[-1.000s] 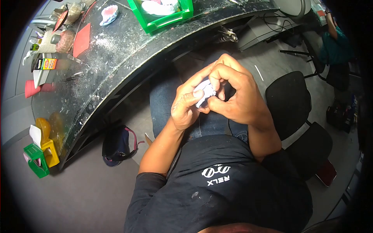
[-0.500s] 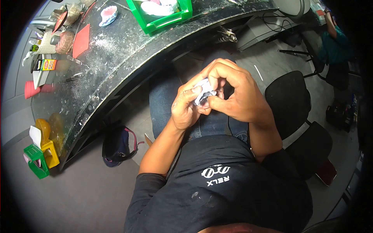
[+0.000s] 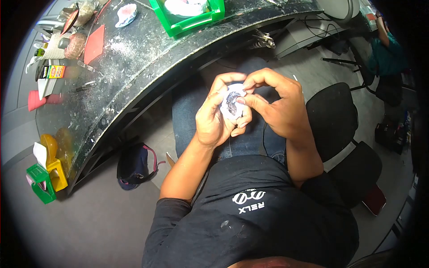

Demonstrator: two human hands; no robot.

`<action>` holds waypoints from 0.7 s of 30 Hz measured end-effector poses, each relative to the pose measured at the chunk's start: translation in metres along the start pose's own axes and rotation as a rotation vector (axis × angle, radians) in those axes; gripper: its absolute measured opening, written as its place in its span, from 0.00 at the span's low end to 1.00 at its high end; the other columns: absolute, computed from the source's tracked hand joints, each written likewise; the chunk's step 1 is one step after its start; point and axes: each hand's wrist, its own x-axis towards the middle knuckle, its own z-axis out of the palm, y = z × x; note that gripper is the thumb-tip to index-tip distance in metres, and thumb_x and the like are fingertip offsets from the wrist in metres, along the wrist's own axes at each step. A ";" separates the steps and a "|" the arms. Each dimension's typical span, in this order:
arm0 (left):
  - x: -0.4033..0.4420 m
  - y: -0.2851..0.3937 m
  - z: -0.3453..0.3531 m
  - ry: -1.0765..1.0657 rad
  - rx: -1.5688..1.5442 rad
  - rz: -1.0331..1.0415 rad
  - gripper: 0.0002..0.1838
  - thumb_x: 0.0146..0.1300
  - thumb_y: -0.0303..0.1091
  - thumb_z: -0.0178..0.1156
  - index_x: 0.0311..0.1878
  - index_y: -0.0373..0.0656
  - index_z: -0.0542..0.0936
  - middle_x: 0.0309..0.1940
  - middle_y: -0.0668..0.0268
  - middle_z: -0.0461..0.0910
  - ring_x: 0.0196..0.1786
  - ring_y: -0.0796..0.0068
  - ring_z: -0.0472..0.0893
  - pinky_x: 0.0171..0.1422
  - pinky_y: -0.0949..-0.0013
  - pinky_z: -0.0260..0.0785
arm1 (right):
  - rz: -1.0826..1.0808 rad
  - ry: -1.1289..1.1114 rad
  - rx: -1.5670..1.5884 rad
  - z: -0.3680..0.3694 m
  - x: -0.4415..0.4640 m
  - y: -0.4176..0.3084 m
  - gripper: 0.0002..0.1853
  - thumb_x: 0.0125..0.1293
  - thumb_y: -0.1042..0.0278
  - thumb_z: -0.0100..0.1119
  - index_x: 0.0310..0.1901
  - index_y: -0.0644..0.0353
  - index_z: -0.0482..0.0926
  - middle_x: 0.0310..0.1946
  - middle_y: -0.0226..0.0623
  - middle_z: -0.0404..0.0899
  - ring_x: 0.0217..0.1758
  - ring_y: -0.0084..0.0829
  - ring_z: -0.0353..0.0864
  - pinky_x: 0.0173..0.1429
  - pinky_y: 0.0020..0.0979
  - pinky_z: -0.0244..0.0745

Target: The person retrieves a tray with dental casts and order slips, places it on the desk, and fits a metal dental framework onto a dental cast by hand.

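Over my lap, my left hand cradles a small white plaster dental cast, its fingers curled around the far side and underneath. The cast's upper face shows a dark grey patch in the middle. My right hand grips its right edge: the thumb presses on the dark face and the bent index finger rests at the upper rim. Fingers cover part of the cast, and any small piece between them is hidden.
A curved black bench dusted with white powder runs ahead and left. On it are a green bin with white pieces inside, a pink-and-white cast and a red sheet. Black chairs stand right; a person is beyond.
The cast has turned so its dark face now shows upward. My right hand's fingers have shifted to its upper right rim, and my left fingers have loosened slightly.
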 end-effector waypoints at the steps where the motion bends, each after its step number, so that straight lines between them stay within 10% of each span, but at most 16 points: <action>1: 0.000 -0.001 -0.002 -0.007 0.034 0.037 0.29 0.80 0.51 0.44 0.70 0.37 0.65 0.49 0.37 0.77 0.27 0.62 0.77 0.18 0.70 0.66 | -0.001 0.001 0.000 0.002 0.000 0.000 0.11 0.56 0.81 0.72 0.40 0.65 0.81 0.35 0.39 0.86 0.38 0.33 0.87 0.46 0.31 0.81; 7: 0.002 -0.001 0.001 0.003 0.098 0.067 0.25 0.82 0.51 0.41 0.63 0.37 0.66 0.54 0.23 0.75 0.25 0.61 0.78 0.18 0.69 0.69 | 0.013 0.078 0.003 0.005 -0.002 0.001 0.10 0.56 0.82 0.74 0.38 0.65 0.82 0.34 0.40 0.87 0.37 0.30 0.88 0.43 0.29 0.81; 21: 0.003 -0.004 -0.003 0.053 0.139 0.097 0.27 0.85 0.53 0.35 0.65 0.38 0.70 0.54 0.27 0.78 0.23 0.65 0.78 0.17 0.72 0.68 | 0.163 0.171 0.078 0.017 -0.007 -0.001 0.09 0.57 0.78 0.77 0.38 0.65 0.85 0.33 0.38 0.88 0.37 0.25 0.88 0.43 0.28 0.82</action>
